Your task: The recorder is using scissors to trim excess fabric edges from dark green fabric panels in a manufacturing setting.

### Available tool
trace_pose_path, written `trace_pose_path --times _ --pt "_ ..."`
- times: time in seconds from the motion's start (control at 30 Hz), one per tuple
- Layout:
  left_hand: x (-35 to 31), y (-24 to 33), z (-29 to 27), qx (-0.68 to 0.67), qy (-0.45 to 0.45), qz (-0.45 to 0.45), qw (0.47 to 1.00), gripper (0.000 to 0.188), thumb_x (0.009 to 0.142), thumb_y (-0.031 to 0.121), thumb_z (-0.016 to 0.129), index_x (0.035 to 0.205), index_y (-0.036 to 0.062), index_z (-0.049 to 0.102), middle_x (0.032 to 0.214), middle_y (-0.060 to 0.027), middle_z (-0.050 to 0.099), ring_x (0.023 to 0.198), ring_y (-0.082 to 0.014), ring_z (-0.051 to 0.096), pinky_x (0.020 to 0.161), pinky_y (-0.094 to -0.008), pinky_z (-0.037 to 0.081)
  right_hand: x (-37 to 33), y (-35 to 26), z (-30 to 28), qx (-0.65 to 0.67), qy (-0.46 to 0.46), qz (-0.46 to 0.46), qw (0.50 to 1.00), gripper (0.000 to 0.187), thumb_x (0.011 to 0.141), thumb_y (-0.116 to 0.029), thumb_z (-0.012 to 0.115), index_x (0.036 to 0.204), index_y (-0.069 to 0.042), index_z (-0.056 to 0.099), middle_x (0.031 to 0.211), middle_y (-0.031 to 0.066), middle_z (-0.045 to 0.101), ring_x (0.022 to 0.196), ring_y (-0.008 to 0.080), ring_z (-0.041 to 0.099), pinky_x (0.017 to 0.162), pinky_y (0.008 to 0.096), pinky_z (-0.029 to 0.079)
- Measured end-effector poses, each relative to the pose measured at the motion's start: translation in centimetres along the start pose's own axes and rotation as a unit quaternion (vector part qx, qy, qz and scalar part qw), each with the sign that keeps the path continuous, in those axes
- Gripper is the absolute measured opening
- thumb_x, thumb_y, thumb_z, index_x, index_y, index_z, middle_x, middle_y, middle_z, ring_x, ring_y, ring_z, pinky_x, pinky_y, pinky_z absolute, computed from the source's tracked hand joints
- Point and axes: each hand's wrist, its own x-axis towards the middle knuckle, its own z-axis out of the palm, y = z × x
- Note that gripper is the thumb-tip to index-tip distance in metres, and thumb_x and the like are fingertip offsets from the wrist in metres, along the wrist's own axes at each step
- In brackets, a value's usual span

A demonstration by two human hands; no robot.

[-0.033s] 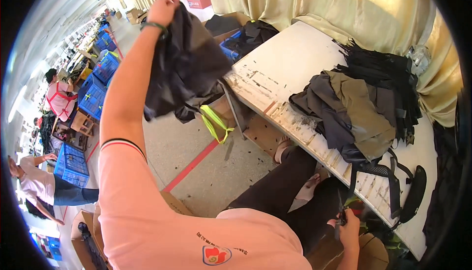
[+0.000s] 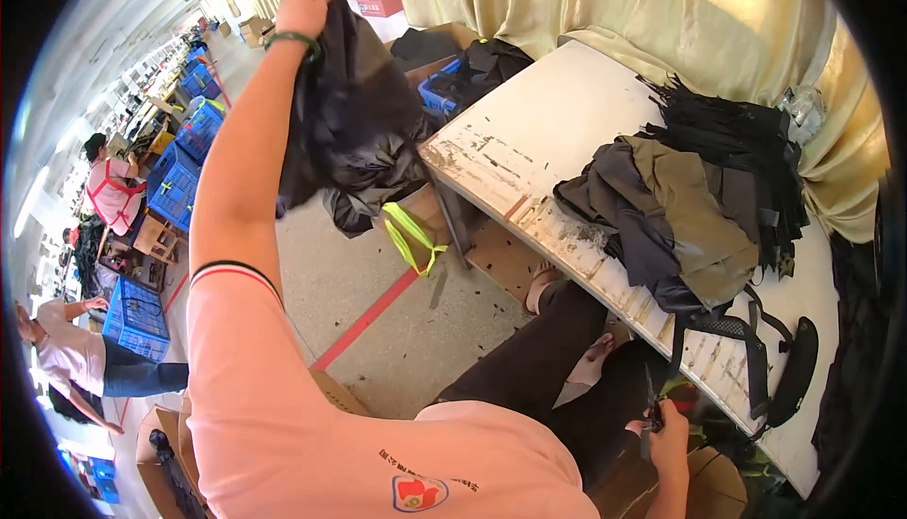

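Observation:
My left hand (image 2: 307, 7), raised at arm's length, is closed on the top edge of a dark fabric piece (image 2: 354, 85). The cloth hangs down and is smeared by motion; its exact kind cannot be told. Low on the right, beside the table's near edge, my right hand (image 2: 669, 432) is closed round small dark thread snips (image 2: 652, 410), their pointed blades upward. On the white table (image 2: 539, 108) lies a heap of grey and olive fabric pieces (image 2: 694, 207). A black padded strap (image 2: 795, 373) is at the table's near right.
Black strips (image 2: 746, 136) are piled behind the heap. Beyond the table's left end are a blue crate (image 2: 439, 94) of dark cloth and a box with a yellow-green strip (image 2: 411, 236). Cardboard boxes (image 2: 165, 434) stand lower left. Two people (image 2: 113, 188) are at the far left near blue crates.
My left hand has moved slightly up and left, and the dark fabric has swung left, off the table corner. The right hand with the snips has hardly moved.

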Motion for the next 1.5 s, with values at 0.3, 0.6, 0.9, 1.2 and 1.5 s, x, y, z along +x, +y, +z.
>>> trace_pose_path --times 0.3,0.6,0.9,1.2,1.5 --pt "-5.2 0.0 9.5 -0.129 -0.366 -0.071 0.919 0.028 0.081 0.025 0.070 0.103 0.0082 0.068 0.088 -0.0004 0.067 0.078 -0.0124 0.059 0.069 -0.0290 0.049 -0.3 0.0 2.3 0.010 -0.036 0.020 0.999 0.049 0.059 -0.024 0.088 0.085 0.001 0.055 0.070 0.0159 0.059 0.060 0.0335 0.053 0.060 0.0354 0.045" --pt "-8.6 -1.8 11.0 0.042 -0.535 -0.194 0.821 0.039 0.084 0.039 0.066 0.114 0.0147 0.062 0.107 -0.0022 0.064 0.085 -0.0131 0.063 0.070 -0.0290 0.049 0.1 0.8 2.5 -0.012 -0.044 0.006 0.999 0.052 0.059 -0.031 0.088 0.083 0.001 0.055 0.069 0.0181 0.060 0.063 0.0371 0.057 0.059 0.0362 0.045" --pt "-9.5 -1.6 10.3 0.061 -0.538 -0.185 0.820 0.035 0.083 0.036 0.067 0.109 0.0134 0.064 0.104 -0.0032 0.065 0.082 -0.0133 0.064 0.066 -0.0287 0.050 0.9 1.8 4.0 -0.035 -0.073 0.000 0.997 0.045 0.061 -0.026 0.086 0.085 0.000 0.057 0.072 0.0206 0.061 0.072 0.0423 0.060 0.062 0.0406 0.046" --pt "-11.4 2.7 16.6 0.025 -0.574 -0.068 0.815 0.029 0.082 0.033 0.069 0.100 0.0110 0.068 0.091 -0.0038 0.068 0.075 -0.0149 0.066 0.057 -0.0288 0.049 1.3 0.9 2.1 -0.023 -0.040 -0.018 0.999 0.039 0.064 -0.018 0.084 0.087 -0.002 0.056 0.072 0.0183 0.061 0.070 0.0387 0.061 0.062 0.0404 0.046" --pt "-20.2 18.7 29.8 -0.135 -0.386 0.158 0.899 0.037 0.080 0.011 0.067 0.116 0.0130 0.058 0.107 -0.0150 0.061 0.096 -0.0302 0.061 0.084 -0.0391 0.050 11.4 -0.6 -4.6 0.027 0.325 -0.042 0.945 0.036 0.073 -0.010 0.079 0.093 -0.002 0.050 0.079 0.0127 0.063 0.068 0.0251 0.059 0.064 0.0351 0.047"
